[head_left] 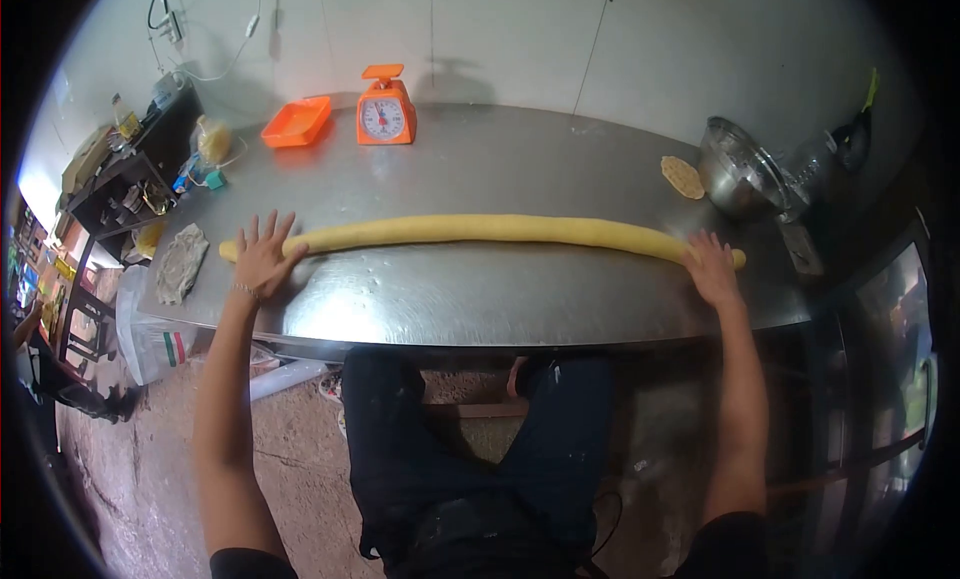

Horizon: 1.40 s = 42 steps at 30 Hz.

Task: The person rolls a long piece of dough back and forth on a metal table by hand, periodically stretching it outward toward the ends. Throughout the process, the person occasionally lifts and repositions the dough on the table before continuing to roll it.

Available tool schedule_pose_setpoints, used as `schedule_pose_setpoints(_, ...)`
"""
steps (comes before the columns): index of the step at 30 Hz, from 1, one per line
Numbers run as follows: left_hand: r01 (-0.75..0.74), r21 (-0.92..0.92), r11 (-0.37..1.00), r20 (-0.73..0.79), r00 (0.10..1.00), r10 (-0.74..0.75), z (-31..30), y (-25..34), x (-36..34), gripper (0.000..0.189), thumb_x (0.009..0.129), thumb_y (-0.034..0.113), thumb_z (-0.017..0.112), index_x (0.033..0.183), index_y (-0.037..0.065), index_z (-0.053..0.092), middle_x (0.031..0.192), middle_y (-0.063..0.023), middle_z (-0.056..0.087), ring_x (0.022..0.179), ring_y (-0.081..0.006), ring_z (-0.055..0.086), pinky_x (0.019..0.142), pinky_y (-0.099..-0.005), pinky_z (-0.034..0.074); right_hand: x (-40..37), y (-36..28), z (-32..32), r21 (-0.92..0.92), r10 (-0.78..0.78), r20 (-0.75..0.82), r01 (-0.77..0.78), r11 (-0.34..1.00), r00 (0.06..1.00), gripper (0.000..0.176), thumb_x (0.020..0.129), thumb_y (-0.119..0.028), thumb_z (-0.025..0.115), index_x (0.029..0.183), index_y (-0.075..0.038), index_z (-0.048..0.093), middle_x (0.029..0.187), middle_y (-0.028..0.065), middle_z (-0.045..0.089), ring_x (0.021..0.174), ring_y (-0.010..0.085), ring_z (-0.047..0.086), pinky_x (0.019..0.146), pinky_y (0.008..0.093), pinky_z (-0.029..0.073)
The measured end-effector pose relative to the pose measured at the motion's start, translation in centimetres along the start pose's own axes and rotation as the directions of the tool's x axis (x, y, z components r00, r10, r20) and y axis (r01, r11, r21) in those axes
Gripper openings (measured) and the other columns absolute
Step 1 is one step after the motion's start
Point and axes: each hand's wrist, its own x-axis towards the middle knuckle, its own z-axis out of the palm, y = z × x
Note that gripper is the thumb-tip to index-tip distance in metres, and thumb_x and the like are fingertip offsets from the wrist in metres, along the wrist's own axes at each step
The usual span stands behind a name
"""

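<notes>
A long yellow roll of dough (480, 228) stretches across the metal table (450, 299), bowed slightly away from me. Near its left end, my left hand (262, 263) lies flat on top with the fingers spread. At the opposite end my right hand (712, 270) rests on the dough, palm down, fingers stretched out. A short tip of dough pokes out beyond each hand. Neither hand is wrapped around it.
An orange kitchen scale (386, 111) and an orange tray (297, 124) stand at the back. To the right are a metal bowl (740, 169), a flat tan piece (683, 178) and a scraper-like blade (800, 247). A crumpled cloth (181, 265) lies at left, beside a dark shelf (140, 179).
</notes>
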Motion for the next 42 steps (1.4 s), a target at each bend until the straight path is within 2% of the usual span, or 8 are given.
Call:
schedule_pose_setpoints(4,-0.073,-0.064,0.995,-0.11,0.992,0.066,-0.4,-0.2,-6.6,0.094,0.1,0.078,0.048,0.175,0.025,0.032,0.181,-0.0162,0.028,0.167,-0.0476,0.017,0.132,-0.0692,0.007,-7.4,-0.4,-0.9,0.084,-0.01,-0.084,0.017,0.996,0.996,0.081,0.106,-0.068,0.054,0.171,-0.019,0.042,0.177,0.0181,0.037,0.167,0.036,0.026,0.135,0.0595,0.009)
schedule_pose_setpoints(11,-0.053,0.023,0.998,-0.112,0.992,0.055,-0.8,0.4,-11.5,0.102,0.094,0.082,0.053,0.177,0.026,0.028,0.183,-0.0155,0.022,0.168,-0.0479,0.012,0.129,-0.0752,-0.005,-13.6,-1.3,-2.6,-0.055,-0.012,-0.072,0.008,0.998,0.997,0.086,0.104,-0.069,0.056,0.174,-0.023,0.035,0.178,0.0174,0.034,0.168,0.0357,0.024,0.134,0.0659,0.004)
schedule_pose_setpoints(22,0.008,0.028,1.0,-0.09,0.996,-0.006,0.7,-1.4,0.4,0.093,0.099,0.082,0.047,0.176,0.032,0.03,0.182,-0.0127,0.027,0.169,-0.0485,0.007,0.124,-0.0817,-0.004,0.5,0.5,-0.6,-0.058,0.096,0.079,-0.092,0.994,0.992,0.079,0.109,-0.074,0.041,0.171,-0.025,0.041,0.179,0.02,0.031,0.168,0.0405,0.019,0.134,0.0648,0.004)
schedule_pose_setpoints(30,0.094,-0.025,0.995,0.059,0.994,-0.092,0.4,-1.2,9.6,0.091,0.103,0.08,0.039,0.178,0.032,0.02,0.184,-0.0113,0.02,0.171,-0.0382,-0.002,0.127,-0.0781,-0.003,9.8,0.1,0.8,0.028,0.124,0.106,-0.128,0.991,0.987,0.091,0.102,-0.085,0.036,0.174,-0.028,0.036,0.181,0.0154,0.027,0.169,0.0362,0.018,0.135,0.062,0.004)
schedule_pose_setpoints(31,0.097,-0.072,0.993,0.043,0.995,-0.094,0.1,-0.7,10.3,0.092,0.102,0.078,0.044,0.176,0.026,0.028,0.184,-0.0139,0.021,0.171,-0.0402,0.001,0.128,-0.0766,-0.001,10.5,-0.1,0.8,0.04,0.127,0.115,-0.132,0.99,0.985,0.093,0.102,-0.086,0.037,0.174,-0.028,0.036,0.182,0.0151,0.026,0.17,0.0362,0.018,0.135,0.0621,0.004)
schedule_pose_setpoints(35,0.137,-0.071,0.988,-0.018,0.99,-0.139,1.6,-1.6,13.2,0.093,0.102,0.079,0.044,0.176,0.024,0.028,0.183,-0.0185,0.019,0.17,-0.0438,0.001,0.125,-0.0807,-0.001,12.1,0.1,1.4,0.058,0.153,0.115,-0.16,0.985,0.982,0.095,0.1,-0.087,0.038,0.174,-0.027,0.036,0.182,0.0149,0.026,0.17,0.0366,0.017,0.135,0.0624,0.006)
schedule_pose_setpoints(39,0.215,0.113,0.97,0.119,0.966,-0.228,0.7,-0.5,11.6,0.097,0.1,0.083,0.042,0.176,0.024,0.029,0.183,-0.021,0.02,0.17,-0.0469,0.002,0.126,-0.0801,0.001,10.6,-0.3,1.5,0.022,0.16,0.037,-0.161,0.987,0.986,0.092,0.102,-0.085,0.035,0.173,-0.027,0.037,0.181,0.0153,0.028,0.169,0.0379,0.018,0.135,0.0626,0.007)
schedule_pose_setpoints(42,0.335,-0.015,0.942,0.088,0.939,-0.332,0.2,0.4,9.2,0.097,0.1,0.085,0.038,0.176,0.025,0.03,0.182,-0.0208,0.021,0.169,-0.0479,0.005,0.127,-0.0783,0.002,8.3,-0.1,1.6,-0.006,0.167,0.034,-0.167,0.986,0.985,0.087,0.106,-0.082,0.032,0.172,-0.027,0.04,0.18,0.0156,0.03,0.169,0.0386,0.018,0.135,0.0618,0.006)
